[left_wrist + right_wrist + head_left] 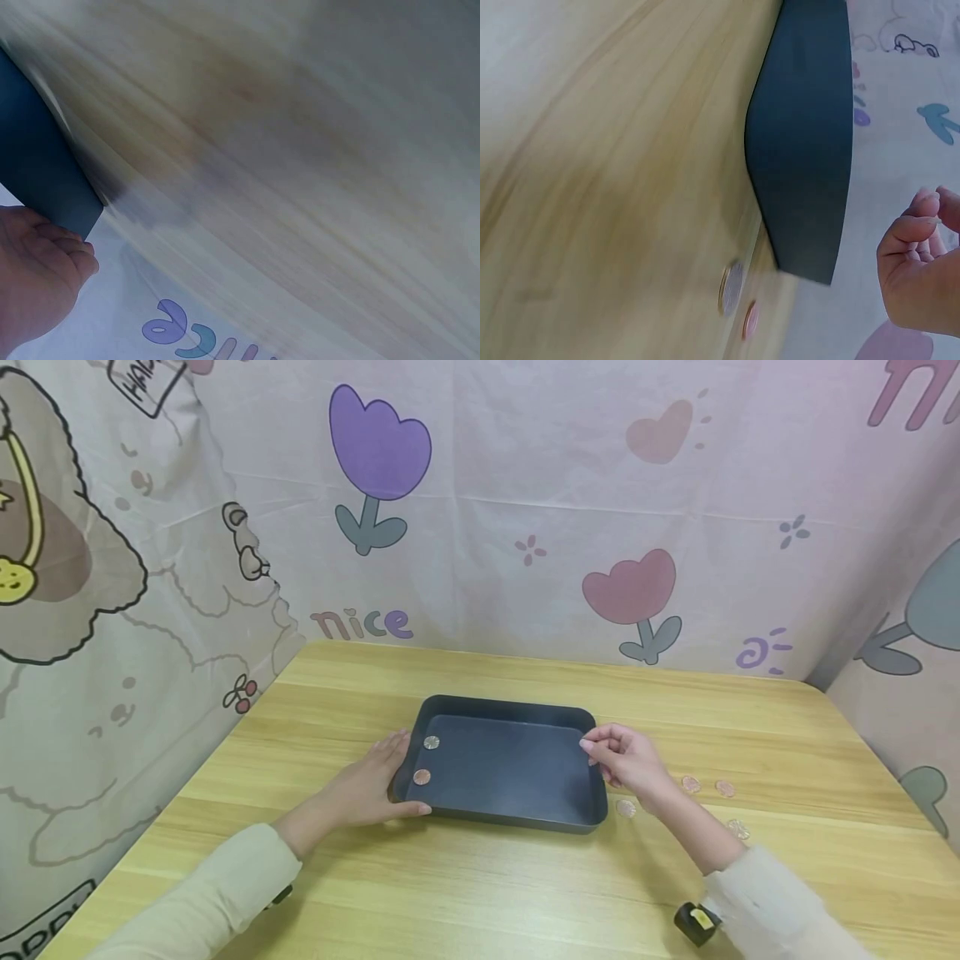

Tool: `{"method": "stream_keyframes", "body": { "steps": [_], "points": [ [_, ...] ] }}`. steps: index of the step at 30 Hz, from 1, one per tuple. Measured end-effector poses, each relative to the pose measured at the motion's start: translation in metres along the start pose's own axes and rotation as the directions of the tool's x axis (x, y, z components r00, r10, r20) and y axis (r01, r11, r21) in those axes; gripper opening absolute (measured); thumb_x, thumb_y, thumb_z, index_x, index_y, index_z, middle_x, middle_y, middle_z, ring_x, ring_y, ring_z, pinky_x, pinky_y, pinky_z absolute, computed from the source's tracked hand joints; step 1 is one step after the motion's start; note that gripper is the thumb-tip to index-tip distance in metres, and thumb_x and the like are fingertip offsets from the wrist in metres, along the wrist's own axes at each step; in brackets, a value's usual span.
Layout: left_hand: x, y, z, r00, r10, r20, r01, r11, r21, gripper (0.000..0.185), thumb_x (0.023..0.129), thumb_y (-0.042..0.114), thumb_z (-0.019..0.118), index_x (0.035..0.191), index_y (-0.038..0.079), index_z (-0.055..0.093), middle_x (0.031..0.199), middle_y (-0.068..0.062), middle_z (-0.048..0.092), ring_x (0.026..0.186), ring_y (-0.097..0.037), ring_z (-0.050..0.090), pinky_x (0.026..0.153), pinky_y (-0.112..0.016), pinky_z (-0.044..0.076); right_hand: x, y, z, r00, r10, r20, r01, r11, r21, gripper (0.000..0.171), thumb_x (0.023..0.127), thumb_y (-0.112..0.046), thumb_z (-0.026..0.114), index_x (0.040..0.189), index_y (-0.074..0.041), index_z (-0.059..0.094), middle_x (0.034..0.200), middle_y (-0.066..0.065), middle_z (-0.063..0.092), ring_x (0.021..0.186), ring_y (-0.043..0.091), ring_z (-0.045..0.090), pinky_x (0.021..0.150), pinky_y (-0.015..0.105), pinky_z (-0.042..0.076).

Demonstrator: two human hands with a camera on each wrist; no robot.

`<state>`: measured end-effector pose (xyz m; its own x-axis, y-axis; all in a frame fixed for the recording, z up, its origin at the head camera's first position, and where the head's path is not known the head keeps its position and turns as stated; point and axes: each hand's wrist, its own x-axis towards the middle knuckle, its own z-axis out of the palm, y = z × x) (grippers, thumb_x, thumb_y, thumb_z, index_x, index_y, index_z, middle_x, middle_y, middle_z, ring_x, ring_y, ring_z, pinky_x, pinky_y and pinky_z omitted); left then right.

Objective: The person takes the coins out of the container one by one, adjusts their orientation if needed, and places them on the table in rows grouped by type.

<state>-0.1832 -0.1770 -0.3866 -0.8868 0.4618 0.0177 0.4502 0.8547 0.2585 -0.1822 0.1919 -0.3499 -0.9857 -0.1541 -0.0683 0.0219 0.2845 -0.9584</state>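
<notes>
A dark rectangular baking tray (517, 768) lies on the table. My left hand (375, 781) rests against its left end, fingers spread along the side and thumb at the front corner. In the left wrist view, the fingers of the left hand (45, 262) touch the tray's wall (52, 165). Over the tray's right rim, my right hand (622, 758) pinches a coin, mostly hidden by the fingertips. The right wrist view shows thumb and forefinger of the right hand (922, 255) meeting. Inside the tray, a silvery coin (431, 742) and a copper-coloured coin (422, 777) lie near the left wall.
Right of the tray, several coins lie on the wooden table (480, 885): one coin (626, 808) close to the tray, two copper-coloured ones, and a silvery coin (738, 829) nearer the right forearm. A patterned cloth (487, 585) hangs behind the table and along its sides.
</notes>
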Motion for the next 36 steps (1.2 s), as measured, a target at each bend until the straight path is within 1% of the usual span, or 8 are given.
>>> {"method": "stream_keyframes", "body": {
  "steps": [8, 15, 20, 24, 26, 31, 36],
  "points": [
    [0.0, 0.0, 0.0, 1.0, 0.0, -0.001, 0.0, 1.0, 0.006, 0.114, 0.072, 0.072, 0.057, 0.144, -0.008, 0.019, 0.152, -0.023, 0.02, 0.141, -0.038, 0.021, 0.115, -0.047, 0.024, 0.012, -0.004, 0.024, 0.998, -0.034, 0.046, 0.034, 0.999, -0.001, 0.024, 0.09, -0.012, 0.059, 0.104, 0.007, 0.055, 0.068, -0.004, 0.057, 0.048, 0.005, 0.044, 0.043, 0.016, 0.036],
    [-0.001, 0.001, -0.001, 1.0, -0.002, 0.0, 0.002, 1.0, 0.0, 0.113, 0.072, 0.071, 0.058, 0.144, -0.008, 0.02, 0.152, -0.023, 0.02, 0.14, -0.038, 0.021, 0.114, -0.049, 0.025, 0.02, -0.006, 0.046, 0.996, -0.036, 0.078, 0.036, 0.999, 0.001, 0.024, 0.089, -0.013, 0.061, 0.104, 0.004, 0.057, 0.065, -0.005, 0.054, 0.048, 0.007, 0.044, 0.042, 0.017, 0.036],
    [-0.001, 0.002, -0.002, 1.0, 0.005, -0.004, -0.005, 1.0, 0.0, 0.112, 0.073, 0.069, 0.059, 0.143, -0.009, 0.021, 0.151, -0.024, 0.021, 0.14, -0.039, 0.021, 0.114, -0.049, 0.026, 0.026, -0.007, 0.064, 0.993, -0.042, 0.106, 0.041, 0.999, 0.016, 0.023, 0.089, -0.013, 0.06, 0.105, 0.003, 0.059, 0.069, 0.002, 0.056, 0.049, 0.009, 0.044, 0.043, 0.018, 0.035],
    [-0.001, 0.002, -0.002, 1.0, 0.007, -0.009, -0.007, 1.0, -0.001, 0.112, 0.073, 0.069, 0.059, 0.143, -0.009, 0.021, 0.151, -0.025, 0.021, 0.14, -0.039, 0.021, 0.114, -0.049, 0.026, 0.031, -0.008, 0.079, 0.992, -0.03, 0.119, 0.031, 1.0, -0.001, 0.022, 0.089, -0.015, 0.061, 0.106, -0.001, 0.06, 0.073, 0.007, 0.057, 0.05, 0.011, 0.045, 0.043, 0.019, 0.034],
    [-0.001, 0.002, -0.002, 1.0, 0.008, -0.013, -0.008, 1.0, -0.002, 0.111, 0.073, 0.068, 0.06, 0.143, -0.009, 0.021, 0.151, -0.025, 0.021, 0.14, -0.039, 0.022, 0.114, -0.049, 0.026, 0.034, -0.008, 0.086, 0.992, -0.023, 0.127, 0.024, 1.0, -0.005, 0.022, 0.089, -0.015, 0.061, 0.106, -0.002, 0.061, 0.073, 0.006, 0.057, 0.05, 0.012, 0.045, 0.043, 0.019, 0.034],
    [-0.001, 0.002, -0.002, 1.0, 0.009, -0.01, -0.009, 1.0, -0.005, 0.112, 0.073, 0.069, 0.059, 0.143, -0.009, 0.021, 0.151, -0.025, 0.022, 0.14, -0.038, 0.022, 0.115, -0.048, 0.025, 0.039, -0.01, 0.105, 0.989, -0.022, 0.147, 0.022, 1.0, 0.0, 0.022, 0.088, -0.015, 0.063, 0.105, -0.002, 0.061, 0.07, 0.002, 0.053, 0.05, 0.011, 0.045, 0.043, 0.02, 0.034],
    [-0.001, 0.001, -0.001, 1.0, 0.001, -0.001, -0.001, 1.0, -0.012, 0.112, 0.073, 0.07, 0.058, 0.144, -0.008, 0.021, 0.151, -0.024, 0.021, 0.14, -0.038, 0.021, 0.114, -0.049, 0.025, 0.043, -0.011, 0.124, 0.984, -0.057, 0.171, 0.057, 0.998, 0.005, 0.021, 0.087, -0.014, 0.064, 0.103, 0.0, 0.061, 0.067, 0.001, 0.054, 0.049, 0.011, 0.044, 0.043, 0.02, 0.035]
  ]
}}
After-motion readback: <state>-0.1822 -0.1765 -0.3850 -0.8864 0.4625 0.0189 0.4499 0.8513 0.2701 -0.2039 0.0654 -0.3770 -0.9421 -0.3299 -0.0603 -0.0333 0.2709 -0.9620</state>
